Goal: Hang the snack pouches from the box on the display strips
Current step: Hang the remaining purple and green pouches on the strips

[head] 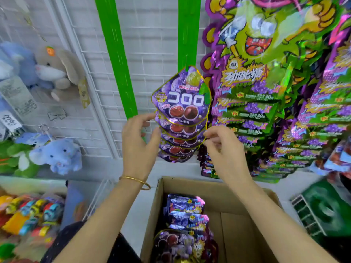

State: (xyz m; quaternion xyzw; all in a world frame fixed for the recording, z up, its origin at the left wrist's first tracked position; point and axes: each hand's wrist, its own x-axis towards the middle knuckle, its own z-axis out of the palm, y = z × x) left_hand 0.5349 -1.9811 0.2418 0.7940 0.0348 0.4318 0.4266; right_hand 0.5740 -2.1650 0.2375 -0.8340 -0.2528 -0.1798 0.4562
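Several purple grape snack pouches (pixel 182 103) hang overlapped in a column on the right green display strip (pixel 189 33). My left hand (pixel 139 141) holds the left edge of the hanging pouches between curled forefinger and thumb. My right hand (pixel 218 143) pinches the right edge of one of the middle pouches. A second green display strip (pixel 115 59) to the left hangs bare. Below my arms stands the open cardboard box (pixel 247 221), with more purple pouches (pixel 187 211) stacked along its left side.
Both strips hang on a white wire grid wall (pixel 152 44). Large green-and-purple candy bags (pixel 266 92) crowd the right side, close to my right hand. Plush toys (pixel 55 154) hang at the left, and colourful packets (pixel 28 215) lie at the bottom left.
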